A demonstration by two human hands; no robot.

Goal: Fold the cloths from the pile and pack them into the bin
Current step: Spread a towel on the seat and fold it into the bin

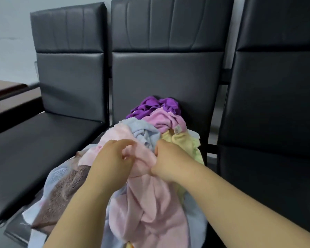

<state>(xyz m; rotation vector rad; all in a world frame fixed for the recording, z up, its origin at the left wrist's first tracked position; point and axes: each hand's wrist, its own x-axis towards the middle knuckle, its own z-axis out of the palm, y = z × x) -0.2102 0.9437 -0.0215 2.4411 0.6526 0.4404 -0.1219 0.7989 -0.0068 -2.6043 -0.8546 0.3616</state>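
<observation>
Nearest to me, a pale pink cloth hangs in loose folds from both hands down to the bottom edge of my view. The left hand has its fingers curled and pinches a bunched bit of the cloth's upper edge. The right hand is balled into a fist round the same edge, just beside the left. The fingers are blurred, so I would only say the knuckles look almost touching. Both forearms come in bare from the lower corners.

Left of the pink cloth I see a brown towel lying on a pale blue towel, both spilling over the front of the seat. Behind the hands the pile rises on the middle chair. A light blue cloth is crumpled just beyond the left hand, and a yellow cloth sits just beyond the right one. Further back a mauve-pink cloth with a small label lies on top. A purple cloth is wedged at the rear against the chair's backrest.

The middle chair is black and padded. A matching left chair and right chair stand close on either side. At the far left a reddish wooden surface juts in, with a pale wall behind it.
</observation>
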